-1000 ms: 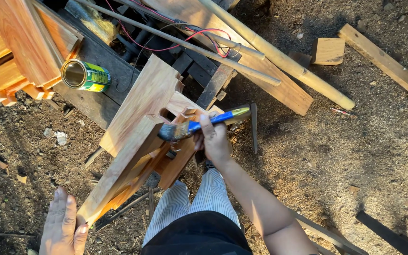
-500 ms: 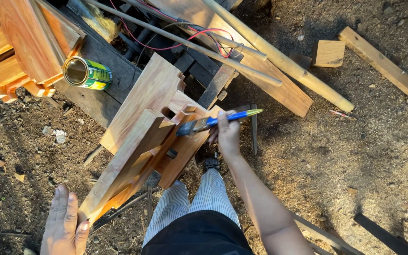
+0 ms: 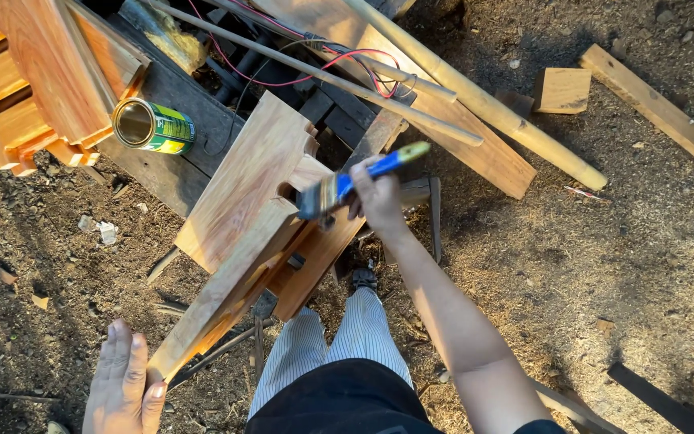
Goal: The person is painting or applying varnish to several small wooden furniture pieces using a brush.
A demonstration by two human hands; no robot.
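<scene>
Fingers (image 3: 367,189) of right hand (image 3: 379,197) grip paintbrush (image 3: 347,183); left hand (image 3: 124,391) flat, spread; open can (image 3: 153,126) interior unclear

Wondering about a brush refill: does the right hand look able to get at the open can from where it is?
Probably yes: the right hand holds the brush, and only low wood lies before the can.

The brush (image 3: 355,181) has a blue handle tipped yellow and a silver ferrule; the wooden piece (image 3: 242,241) is warm orange-brown with fine grain; the can (image 3: 154,126) is green and yellow with a gold-toned rim; the trousers (image 3: 331,345) are white with thin dark stripes; the wires (image 3: 283,80) are red.
</scene>
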